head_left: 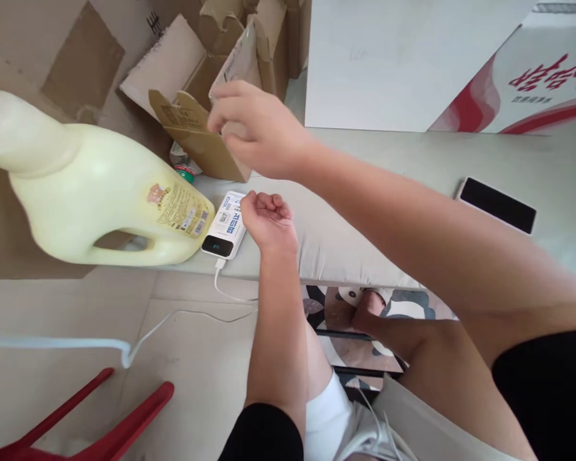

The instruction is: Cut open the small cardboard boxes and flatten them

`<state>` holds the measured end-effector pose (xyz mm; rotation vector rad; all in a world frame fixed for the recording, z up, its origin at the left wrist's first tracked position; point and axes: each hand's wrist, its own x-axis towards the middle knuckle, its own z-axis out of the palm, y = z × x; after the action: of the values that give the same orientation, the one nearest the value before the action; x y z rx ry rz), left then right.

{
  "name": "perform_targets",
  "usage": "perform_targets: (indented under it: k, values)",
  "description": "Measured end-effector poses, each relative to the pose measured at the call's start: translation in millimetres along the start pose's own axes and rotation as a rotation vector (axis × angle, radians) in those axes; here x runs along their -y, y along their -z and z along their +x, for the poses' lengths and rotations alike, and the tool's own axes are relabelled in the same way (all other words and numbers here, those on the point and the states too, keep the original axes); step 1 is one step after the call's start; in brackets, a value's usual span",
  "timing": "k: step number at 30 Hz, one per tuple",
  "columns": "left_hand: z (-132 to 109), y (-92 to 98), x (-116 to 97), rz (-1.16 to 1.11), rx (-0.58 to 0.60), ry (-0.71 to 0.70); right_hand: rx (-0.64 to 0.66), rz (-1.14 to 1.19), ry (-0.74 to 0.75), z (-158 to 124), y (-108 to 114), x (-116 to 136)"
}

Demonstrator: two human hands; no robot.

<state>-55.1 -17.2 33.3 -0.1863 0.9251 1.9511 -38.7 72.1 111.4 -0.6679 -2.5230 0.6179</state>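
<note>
My left hand is palm up with its fingers curled in, and nothing shows in it. It lies just right of a white power bank, overlapping its edge; I cannot tell whether they touch. A white cable is plugged into the power bank's near end. Higher up, my right hand is raised in front of an open brown cardboard box. Its fingers are bent and apart from the thumb, with no held thing visible. Left of the power bank stands a large pale yellow jug with a label.
A black-screened phone lies on the pale padded surface at right. Behind it stand a white box and a red-and-white carton. A green-lidded container is beside the cardboard box. Red bars rise at lower left.
</note>
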Motion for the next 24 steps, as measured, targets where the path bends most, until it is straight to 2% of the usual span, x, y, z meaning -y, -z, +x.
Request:
perform_targets:
  k: [2,5,8,11,16,19,22,24]
  values:
    - [5.2,2.6,-1.7,-0.022,0.001,-0.007,0.087,-0.094,0.007,23.4,-16.8,13.4]
    - [12.3,7.3,-1.5,-0.061,0.017,-0.087,0.168,-0.168,-0.104,41.0,-34.1,24.0]
    - [13.0,9.1,-1.8,-0.081,0.005,-0.155,0.233,-0.243,-0.19,42.8,-42.6,25.1]
    - [7.8,8.1,-4.5,-0.054,-0.014,-0.146,0.23,-0.265,-0.244,36.6,-43.5,18.6]
    - [-1.0,6.9,-6.7,0.0,-0.019,-0.143,0.107,-0.196,-0.416,25.6,-36.8,-1.5]
    - [-2.1,6.7,-4.1,0.034,-0.026,-0.176,0.002,-0.126,-0.389,20.4,-30.2,-16.4]
    - [-1.4,7.4,-1.7,0.049,-0.077,-0.33,-0.142,-0.075,-0.333,4.9,-15.4,-26.4]
    - [-0.8,9.0,-1.7,0.077,-0.125,-0.497,-0.253,-0.045,-0.3,-19.7,0.1,-28.4]
